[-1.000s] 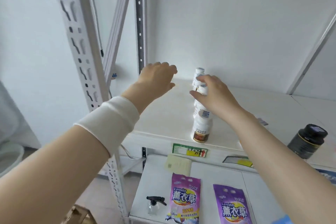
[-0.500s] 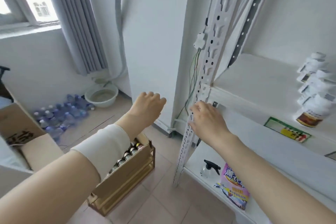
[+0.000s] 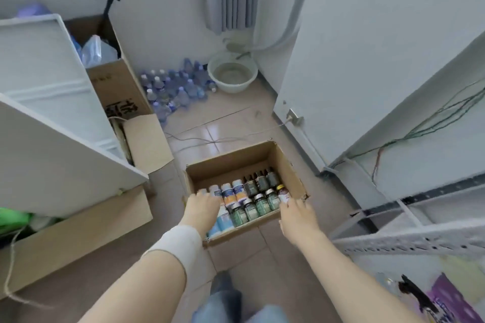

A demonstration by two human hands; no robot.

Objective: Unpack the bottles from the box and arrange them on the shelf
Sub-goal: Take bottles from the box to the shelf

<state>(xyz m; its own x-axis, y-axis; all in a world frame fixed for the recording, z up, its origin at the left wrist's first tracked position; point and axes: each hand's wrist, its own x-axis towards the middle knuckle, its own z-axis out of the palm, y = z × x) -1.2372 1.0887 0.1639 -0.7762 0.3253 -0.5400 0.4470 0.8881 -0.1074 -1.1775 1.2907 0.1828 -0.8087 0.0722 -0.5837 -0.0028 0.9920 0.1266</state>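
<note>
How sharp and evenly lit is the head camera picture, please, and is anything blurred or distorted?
Head view: soft, even daylight with no hard shadows; a pale sheen on the floor tiles behind the box; the perforated shelf post at lower right is smeared; the left hand and right hand are soft-edged; the bottles have labels too blurred to read; wide-angle bending tilts straight edges.
</note>
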